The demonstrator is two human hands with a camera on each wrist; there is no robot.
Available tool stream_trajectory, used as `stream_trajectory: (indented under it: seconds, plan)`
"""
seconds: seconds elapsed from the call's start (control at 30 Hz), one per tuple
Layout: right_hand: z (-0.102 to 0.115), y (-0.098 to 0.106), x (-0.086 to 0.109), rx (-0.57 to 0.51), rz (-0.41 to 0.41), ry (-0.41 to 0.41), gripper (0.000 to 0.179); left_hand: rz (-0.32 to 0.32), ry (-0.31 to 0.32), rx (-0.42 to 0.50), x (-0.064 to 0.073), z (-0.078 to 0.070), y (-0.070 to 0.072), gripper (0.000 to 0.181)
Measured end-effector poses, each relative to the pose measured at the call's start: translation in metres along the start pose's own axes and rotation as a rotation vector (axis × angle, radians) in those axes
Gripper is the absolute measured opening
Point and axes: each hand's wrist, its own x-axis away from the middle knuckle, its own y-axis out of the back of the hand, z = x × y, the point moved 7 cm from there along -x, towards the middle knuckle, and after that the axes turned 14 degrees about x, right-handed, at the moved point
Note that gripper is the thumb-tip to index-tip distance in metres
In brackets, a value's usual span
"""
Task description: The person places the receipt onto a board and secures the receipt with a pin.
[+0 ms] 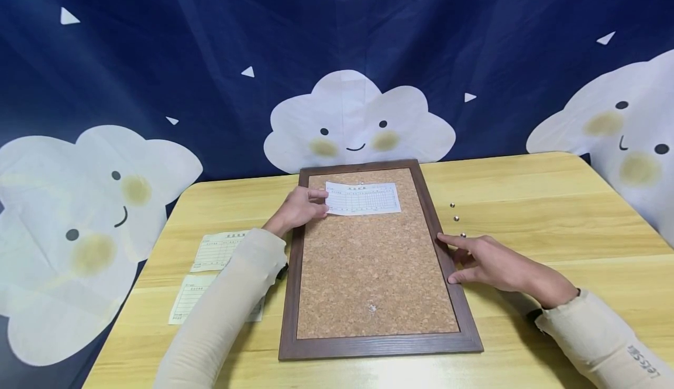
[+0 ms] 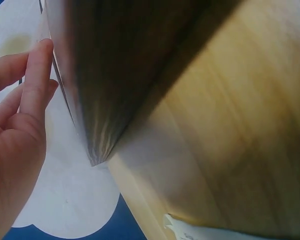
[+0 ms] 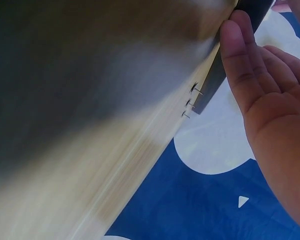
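Note:
A white printed paper slip (image 1: 363, 198) lies on the upper part of a cork board (image 1: 376, 260) with a dark brown wooden frame (image 1: 379, 346). At the slip's left edge, the fingertips and thumb of my left hand (image 1: 301, 206) touch the paper, fingers fairly straight. My right hand (image 1: 492, 263) rests against the frame's right side with its fingertips and thumb, holding nothing. Several metal thumbtacks (image 1: 456, 219) sit on the table just beyond that side; their points stick up in the right wrist view. The left wrist view hides the slip behind the board.
Two pale printed slips (image 1: 184, 298) lie left of the board, partly covered by my left sleeve (image 1: 226, 310). The wooden table (image 1: 553, 202) ends at a dark blue cloud-patterned curtain (image 1: 221, 14). A small whitish mark (image 1: 372, 307) shows low on the cork.

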Motion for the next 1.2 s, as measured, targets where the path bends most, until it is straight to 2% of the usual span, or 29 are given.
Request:
stream_trajectory:
  seconds: [0.17,0.37,0.6,0.93,1.2]
  plan:
    - [0.000,0.000,-0.001,-0.002,0.000,0.004,0.080,0.011,0.014,0.043,-0.001,0.001,-0.001,0.044]
    - [-0.001,0.000,-0.001,0.009,0.001,0.004,0.080,0.021,0.006,0.037,-0.001,0.001,-0.001,0.045]
    - [-0.001,0.000,-0.001,0.013,0.003,0.004,0.081,0.011,-0.031,-0.049,0.003,-0.004,0.004,0.043]
    - [0.000,0.001,-0.001,0.015,0.007,0.000,0.082,0.036,-0.054,-0.099,0.005,-0.009,0.009,0.041]
    - [0.001,0.001,0.000,0.012,-0.004,0.006,0.082,0.056,-0.120,-0.236,0.000,-0.018,0.010,0.040]
